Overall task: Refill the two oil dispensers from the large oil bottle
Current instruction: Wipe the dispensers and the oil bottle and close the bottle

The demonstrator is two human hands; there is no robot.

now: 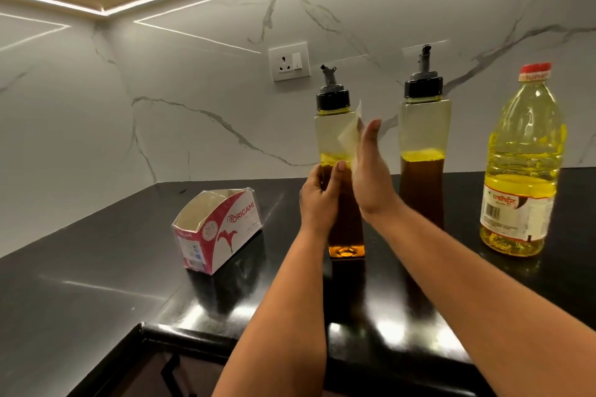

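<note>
The left hand [319, 200] gripped the near dispenser [338, 171] at its middle, while the right hand [371, 177] pressed a tissue [350, 135] flat against it — a wiping step, I think. Both caps were on. The oil bottle [522, 171] stood at three o'clock; next, uncapping it.

Two hands at an oil dispenser on a black counter.
Left hand [317, 200] grips the near dispenser [338, 171]; right hand [367, 171] presses a tissue [350, 135] against it. Second dispenser [422, 151] and oil bottle [519, 164] stand right.
</note>
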